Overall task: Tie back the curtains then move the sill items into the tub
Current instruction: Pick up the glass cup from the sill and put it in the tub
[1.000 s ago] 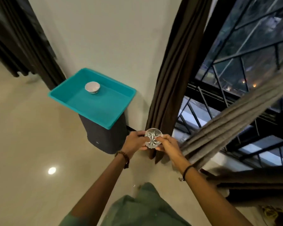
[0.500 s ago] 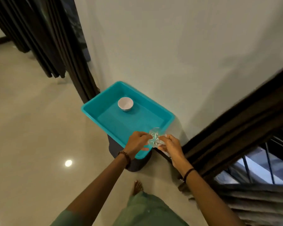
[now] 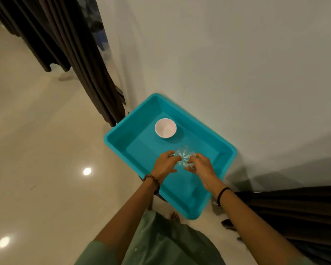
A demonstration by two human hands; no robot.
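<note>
A dark curtain (image 3: 80, 54) hangs at the far left. The teal tub (image 3: 111, 144) sits against the wall, with a white bowl (image 3: 165, 128) at its far end. Over its middle, the left hand (image 3: 165, 165) pinches one side of a cut-glass bowl (image 3: 184, 156) with curled fingertips, and the right hand (image 3: 201, 165) pinches the other. Let go too high, I reckon, the glass drops and could chip or strike the white bowl.

Dim wide-angle view, floor (image 3: 36, 150) glare
</note>
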